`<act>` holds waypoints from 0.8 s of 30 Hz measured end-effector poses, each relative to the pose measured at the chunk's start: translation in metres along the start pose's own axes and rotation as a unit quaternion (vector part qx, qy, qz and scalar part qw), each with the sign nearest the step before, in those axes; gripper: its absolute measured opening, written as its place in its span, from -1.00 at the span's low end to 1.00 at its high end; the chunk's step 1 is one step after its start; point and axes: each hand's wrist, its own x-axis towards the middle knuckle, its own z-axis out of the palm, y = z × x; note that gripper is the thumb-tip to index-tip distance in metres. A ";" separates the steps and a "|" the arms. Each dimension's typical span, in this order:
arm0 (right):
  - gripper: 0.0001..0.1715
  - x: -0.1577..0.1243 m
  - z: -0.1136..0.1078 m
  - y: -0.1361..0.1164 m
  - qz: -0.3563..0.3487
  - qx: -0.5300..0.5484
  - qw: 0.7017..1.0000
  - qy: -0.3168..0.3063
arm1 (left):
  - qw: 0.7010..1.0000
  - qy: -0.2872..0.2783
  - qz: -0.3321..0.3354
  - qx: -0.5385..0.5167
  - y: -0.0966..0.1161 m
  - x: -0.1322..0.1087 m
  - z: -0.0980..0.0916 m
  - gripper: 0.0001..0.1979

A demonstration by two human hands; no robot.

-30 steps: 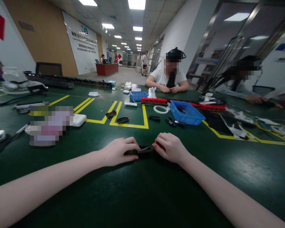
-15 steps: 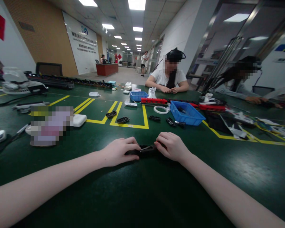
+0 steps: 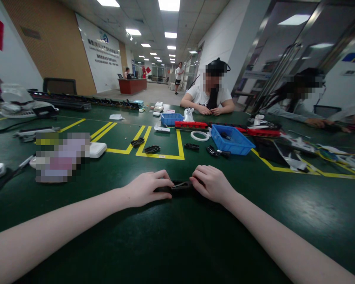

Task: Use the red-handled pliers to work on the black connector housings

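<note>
Between my two hands lies a long black part [image 3: 181,186] with a thin shiny edge or opening along its top; its exact kind does not show. My left hand [image 3: 148,189] grips its left end, thumb in front and fingers over the top. On the right end, the curled fingers of my right hand [image 3: 213,183] close around it. Both ends of the part are hidden by my fingers. Beyond my hands, several small black plastic pieces lie on the green table, among them one piece [image 3: 152,149] inside a yellow-taped outline and another piece [image 3: 192,146] to its right.
A blue bin [image 3: 239,146] holding dark pieces stands ahead to the right, beside a white ring [image 3: 199,136]. A smaller blue tray [image 3: 171,119] is behind. At left lie a white box [image 3: 97,150] and a blurred-out item. A person [image 3: 208,94] sits across the table, another at far right.
The view has shifted very slightly. My right hand sits a little further left, and both hands keep their hold on the black part.
</note>
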 end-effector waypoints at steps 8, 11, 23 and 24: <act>-0.62 0.001 -0.001 0.006 -0.007 0.007 1.000 0.003 | 1.000 0.003 -0.002 -0.018 0.002 0.000 -0.001 -0.77; -0.64 0.001 -0.002 0.006 -0.006 0.008 1.000 0.002 | 1.000 0.002 -0.004 -0.021 0.003 0.000 -0.003 -0.76; -0.65 0.000 -0.002 0.001 -0.003 0.004 1.000 -0.001 | 1.000 0.006 0.005 -0.016 0.000 0.000 0.000 -0.76; -0.64 0.000 -0.001 0.001 -0.002 0.004 1.000 -0.001 | 1.000 0.005 0.004 -0.015 0.000 0.000 0.000 -0.76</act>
